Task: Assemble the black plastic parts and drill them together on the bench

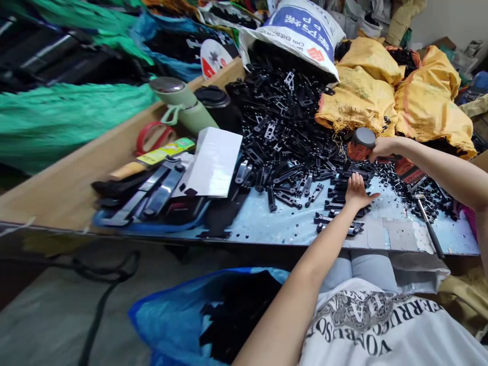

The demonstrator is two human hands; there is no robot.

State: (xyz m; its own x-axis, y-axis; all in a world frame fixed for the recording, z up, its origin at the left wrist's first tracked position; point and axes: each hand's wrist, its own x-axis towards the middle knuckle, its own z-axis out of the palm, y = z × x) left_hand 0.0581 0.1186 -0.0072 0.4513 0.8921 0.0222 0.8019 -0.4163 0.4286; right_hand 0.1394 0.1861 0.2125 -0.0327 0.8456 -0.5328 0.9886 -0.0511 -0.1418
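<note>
My right hand point(383, 147) is wrapped round a cordless drill point(359, 147), orange with a dark grey rear end facing up. Its tip is hidden behind the black parts and my left hand. Fingers stretched and thumb out to the side, my left hand point(357, 193) lies over a row of black metal parts point(335, 195) laid side by side near the table's front edge. The drill is just beyond my left fingertips. Silvery-black assembled pieces point(324, 219) lie at the near end of the row.
A heap of black parts point(282, 117) spills from a white sack point(301, 30). Small screws point(385, 175) and a hammer point(427, 223) lie at right. Left are a green flask point(186, 104), a white box point(215, 160) and a blue tray point(152, 226). Yellow sacks point(362, 96) stand behind.
</note>
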